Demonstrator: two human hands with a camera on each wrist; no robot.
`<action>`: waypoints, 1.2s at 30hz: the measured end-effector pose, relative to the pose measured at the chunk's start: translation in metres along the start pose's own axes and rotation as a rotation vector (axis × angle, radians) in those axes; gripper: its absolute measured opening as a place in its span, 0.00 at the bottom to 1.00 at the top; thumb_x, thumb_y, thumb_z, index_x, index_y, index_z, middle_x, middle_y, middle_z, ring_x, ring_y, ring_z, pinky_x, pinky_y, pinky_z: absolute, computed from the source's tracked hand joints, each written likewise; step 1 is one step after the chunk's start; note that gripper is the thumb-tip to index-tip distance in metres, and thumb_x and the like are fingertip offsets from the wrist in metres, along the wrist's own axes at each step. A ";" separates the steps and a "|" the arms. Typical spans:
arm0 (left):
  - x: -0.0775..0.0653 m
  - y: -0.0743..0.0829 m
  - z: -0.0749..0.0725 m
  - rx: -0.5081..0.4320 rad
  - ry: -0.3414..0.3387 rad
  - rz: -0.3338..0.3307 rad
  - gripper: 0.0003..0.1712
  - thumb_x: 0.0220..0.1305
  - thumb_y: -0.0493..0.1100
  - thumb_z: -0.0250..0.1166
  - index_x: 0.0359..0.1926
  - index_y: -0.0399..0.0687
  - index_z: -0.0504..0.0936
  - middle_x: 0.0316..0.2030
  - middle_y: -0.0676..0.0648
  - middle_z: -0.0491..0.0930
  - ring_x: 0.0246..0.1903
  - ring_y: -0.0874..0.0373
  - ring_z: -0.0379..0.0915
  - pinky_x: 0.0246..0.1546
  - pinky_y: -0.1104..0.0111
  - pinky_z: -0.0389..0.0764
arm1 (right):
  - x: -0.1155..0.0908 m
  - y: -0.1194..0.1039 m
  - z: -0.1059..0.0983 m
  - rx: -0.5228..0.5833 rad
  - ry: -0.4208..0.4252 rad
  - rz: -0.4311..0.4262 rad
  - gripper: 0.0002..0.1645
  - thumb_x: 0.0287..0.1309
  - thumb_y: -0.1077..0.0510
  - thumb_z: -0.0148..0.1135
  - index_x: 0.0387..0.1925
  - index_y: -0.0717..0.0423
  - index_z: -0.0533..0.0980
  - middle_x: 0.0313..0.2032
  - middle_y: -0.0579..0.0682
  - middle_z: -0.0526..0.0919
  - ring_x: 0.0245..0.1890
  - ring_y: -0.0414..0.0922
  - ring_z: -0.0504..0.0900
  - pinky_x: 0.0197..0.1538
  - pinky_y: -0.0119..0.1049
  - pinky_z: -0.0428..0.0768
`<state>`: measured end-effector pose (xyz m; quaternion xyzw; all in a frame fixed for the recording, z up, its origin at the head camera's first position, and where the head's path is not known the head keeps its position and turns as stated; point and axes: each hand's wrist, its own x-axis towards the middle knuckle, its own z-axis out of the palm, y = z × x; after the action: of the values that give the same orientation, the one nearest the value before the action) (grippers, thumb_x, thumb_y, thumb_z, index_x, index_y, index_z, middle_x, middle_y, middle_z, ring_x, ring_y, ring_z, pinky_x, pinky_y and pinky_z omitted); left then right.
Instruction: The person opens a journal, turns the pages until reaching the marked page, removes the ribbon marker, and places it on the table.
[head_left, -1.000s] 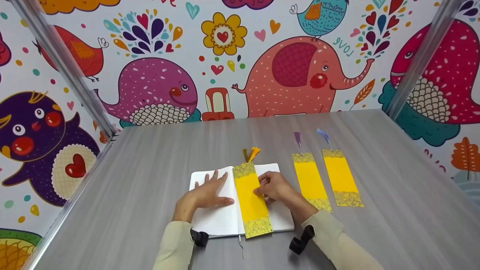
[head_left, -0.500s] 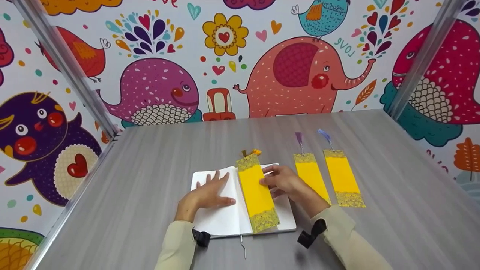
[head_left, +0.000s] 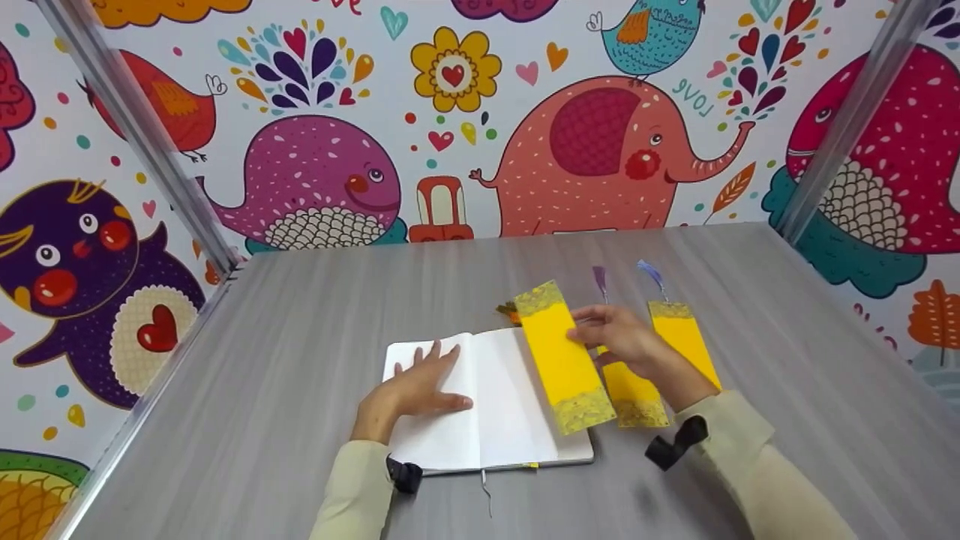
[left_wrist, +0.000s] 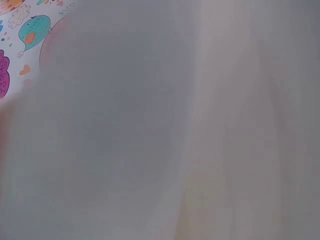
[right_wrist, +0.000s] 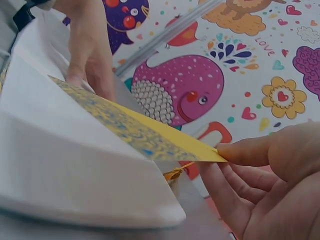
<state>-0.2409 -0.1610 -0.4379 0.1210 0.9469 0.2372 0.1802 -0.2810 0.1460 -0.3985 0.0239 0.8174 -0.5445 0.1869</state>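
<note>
My left hand (head_left: 416, 390) rests with spread fingers on the left page of an open notebook (head_left: 502, 397) with white pages. My right hand (head_left: 630, 341) pinches a yellow bookmark (head_left: 559, 352) by its right edge, between thumb and fingers, tilted over the notebook's right page; its patterned end (right_wrist: 125, 125) shows in the right wrist view. An orange and brown tassel (head_left: 510, 311) shows at the notebook's top edge. A yellow sliver (head_left: 531, 466) sticks out at the bottom edge. The left wrist view is a grey blur.
Right of the notebook lie two more yellow bookmarks, one with a purple tassel (head_left: 599, 281) and one with a blue tassel (head_left: 651, 276); my right hand and forearm partly cover them. A thin ribbon (head_left: 486, 491) hangs from the notebook's lower edge. A cartoon-printed wall (head_left: 457, 150) stands behind the table.
My right hand has moved right and lifted the bookmark away from the notebook's middle, baring most of the right page. The yellow sliver at the bottom edge now shows. My left hand keeps its place.
</note>
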 end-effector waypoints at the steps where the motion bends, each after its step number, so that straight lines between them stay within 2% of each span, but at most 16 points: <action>1: 0.000 0.000 0.000 -0.003 0.004 0.000 0.54 0.50 0.64 0.64 0.71 0.54 0.47 0.72 0.40 0.38 0.70 0.38 0.28 0.64 0.38 0.35 | 0.000 0.001 -0.006 -0.001 -0.002 -0.001 0.27 0.53 0.47 0.64 0.54 0.48 0.70 0.48 0.51 0.79 0.43 0.49 0.78 0.42 0.38 0.81; 8: -0.001 0.001 0.002 -0.016 0.031 -0.006 0.54 0.49 0.62 0.66 0.71 0.54 0.49 0.72 0.39 0.41 0.70 0.38 0.29 0.64 0.38 0.35 | -0.002 0.007 -0.040 -0.009 0.009 -0.015 0.33 0.52 0.43 0.63 0.58 0.48 0.67 0.52 0.52 0.75 0.48 0.50 0.75 0.43 0.37 0.80; 13: -0.001 0.002 0.002 -0.011 0.037 -0.012 0.53 0.48 0.63 0.66 0.71 0.54 0.50 0.72 0.40 0.41 0.70 0.38 0.30 0.65 0.39 0.35 | -0.009 0.010 -0.066 0.015 -0.020 -0.049 0.37 0.53 0.42 0.61 0.61 0.51 0.63 0.54 0.53 0.73 0.49 0.50 0.74 0.47 0.38 0.79; 18: 0.000 0.002 0.002 -0.006 0.043 -0.007 0.53 0.49 0.63 0.66 0.71 0.53 0.50 0.72 0.40 0.42 0.70 0.38 0.30 0.65 0.39 0.36 | -0.019 0.006 -0.094 0.043 -0.027 -0.004 0.43 0.51 0.39 0.61 0.65 0.47 0.59 0.58 0.51 0.69 0.52 0.49 0.73 0.52 0.37 0.77; 27: -0.004 0.002 0.001 -0.018 0.066 -0.002 0.53 0.48 0.62 0.67 0.70 0.53 0.52 0.71 0.39 0.44 0.70 0.37 0.33 0.64 0.38 0.38 | -0.028 0.011 -0.146 0.006 0.084 -0.006 0.48 0.52 0.36 0.58 0.69 0.49 0.53 0.61 0.52 0.66 0.52 0.49 0.73 0.51 0.36 0.78; 32: -0.003 0.001 0.002 -0.013 0.066 -0.003 0.53 0.48 0.62 0.67 0.70 0.54 0.52 0.71 0.39 0.43 0.70 0.37 0.32 0.65 0.39 0.38 | -0.032 0.015 -0.171 0.032 0.113 0.037 0.50 0.51 0.36 0.59 0.69 0.49 0.51 0.58 0.48 0.69 0.51 0.48 0.74 0.52 0.35 0.77; 36: -0.002 0.001 0.002 -0.014 0.063 -0.004 0.53 0.48 0.62 0.66 0.70 0.54 0.52 0.71 0.39 0.43 0.70 0.38 0.32 0.65 0.39 0.37 | -0.033 0.021 -0.188 0.043 0.154 0.085 0.51 0.49 0.35 0.60 0.70 0.46 0.51 0.51 0.39 0.72 0.51 0.46 0.74 0.51 0.34 0.78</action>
<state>-0.2382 -0.1594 -0.4387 0.1101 0.9506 0.2474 0.1516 -0.2983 0.3291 -0.3422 0.1042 0.8157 -0.5501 0.1458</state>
